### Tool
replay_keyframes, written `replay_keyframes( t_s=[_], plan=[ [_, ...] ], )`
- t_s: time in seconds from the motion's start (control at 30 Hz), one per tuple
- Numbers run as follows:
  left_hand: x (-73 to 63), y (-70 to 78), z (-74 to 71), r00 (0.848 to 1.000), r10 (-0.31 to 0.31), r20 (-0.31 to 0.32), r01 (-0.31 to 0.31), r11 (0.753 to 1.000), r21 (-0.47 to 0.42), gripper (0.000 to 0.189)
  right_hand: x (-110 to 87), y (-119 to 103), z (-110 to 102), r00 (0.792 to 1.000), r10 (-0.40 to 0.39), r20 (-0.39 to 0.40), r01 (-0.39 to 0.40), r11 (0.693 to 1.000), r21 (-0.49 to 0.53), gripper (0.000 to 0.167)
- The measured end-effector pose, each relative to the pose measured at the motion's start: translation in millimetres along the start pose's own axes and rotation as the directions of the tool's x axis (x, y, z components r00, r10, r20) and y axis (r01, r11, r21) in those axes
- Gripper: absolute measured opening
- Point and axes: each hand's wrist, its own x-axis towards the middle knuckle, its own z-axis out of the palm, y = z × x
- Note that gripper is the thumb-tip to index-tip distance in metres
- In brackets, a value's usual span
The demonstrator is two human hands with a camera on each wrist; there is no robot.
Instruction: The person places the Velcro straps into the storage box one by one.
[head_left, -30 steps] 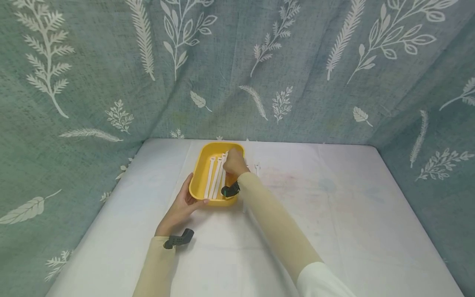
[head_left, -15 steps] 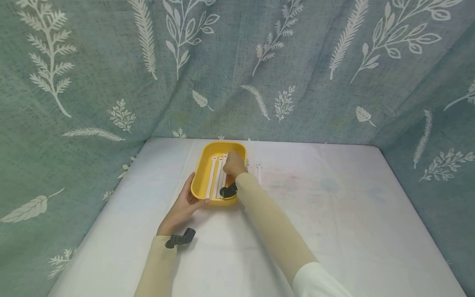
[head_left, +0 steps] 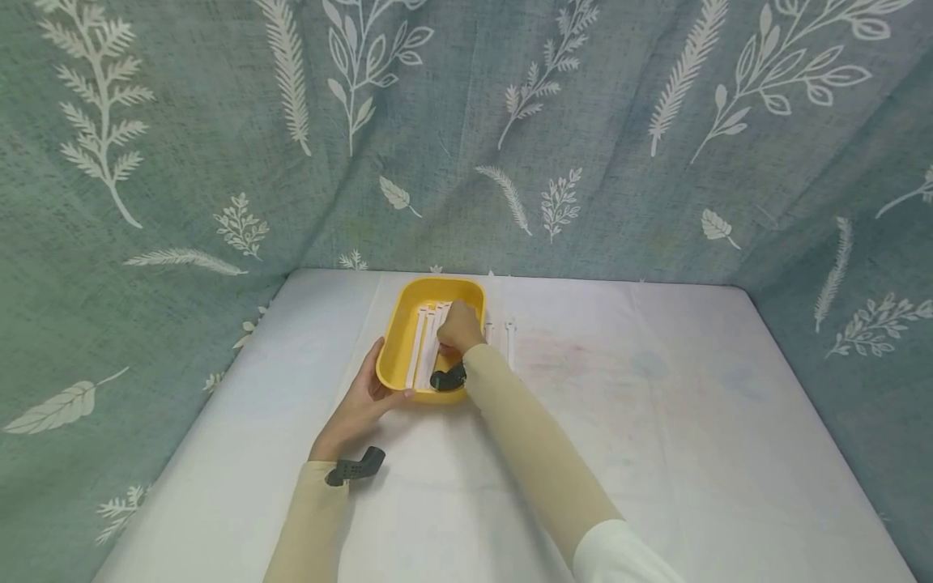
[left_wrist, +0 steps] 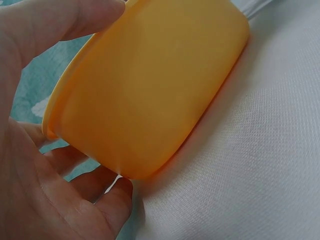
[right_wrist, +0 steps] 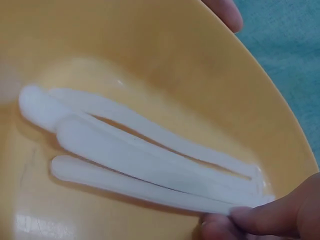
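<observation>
A yellow plastic tray (head_left: 385, 356) stands on the white-covered table. Its near left corner is gripped by my left hand (head_left: 362, 405), the thumb at the rim and the other fingers around the outer wall (left_wrist: 150, 95). Inside lie several slim white sticks (head_left: 416, 348), side by side, with rounded near ends and wider heads at the far end. Their exact kind is unclear. My right hand (head_left: 461, 325) reaches into the tray. In the right wrist view, its thumb and finger pinch the nearest white stick (right_wrist: 135, 189) toward its far end; the head there is hidden.
Right of the tray lie two more white sticks, one partly behind the right forearm and another stick (head_left: 511, 344) more exposed. A green leaf-patterned cloth (head_left: 466, 146) hangs behind the table (head_left: 656, 445) and along its sides.
The right hand has shifted slightly toward the near side of the tray. The sticks inside now lie closer together. The left hand keeps its grip on the tray.
</observation>
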Motion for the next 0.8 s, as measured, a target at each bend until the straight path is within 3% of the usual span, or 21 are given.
replay_keyframes(
  t_s=[0.13,0.33,0.5,0.8],
  plan=[
    [0.6,-1.2,-0.5,1.000,-0.001,0.003,0.001,1.000,-0.006,0.115,-1.7,0.0,1.1,1.000,0.022,0.008,-0.022,0.999,0.044,0.034],
    [1.7,-3.9,-0.8,1.000,-0.007,0.002,0.007,1.000,0.002,0.115,-3.4,0.0,3.9,0.999,0.042,-0.029,-0.040,0.997,0.065,0.023],
    [1.3,-3.4,-0.7,1.000,-0.016,-0.004,0.016,1.000,0.018,0.115,-3.6,-1.5,4.7,0.996,0.094,-0.001,-0.093,0.989,0.115,0.012],
    [0.1,-2.2,0.2,1.000,-0.008,-0.006,0.008,1.000,0.027,0.114,-4.4,-3.6,5.3,0.992,0.124,0.022,-0.126,0.978,0.165,0.009]
  ],
)
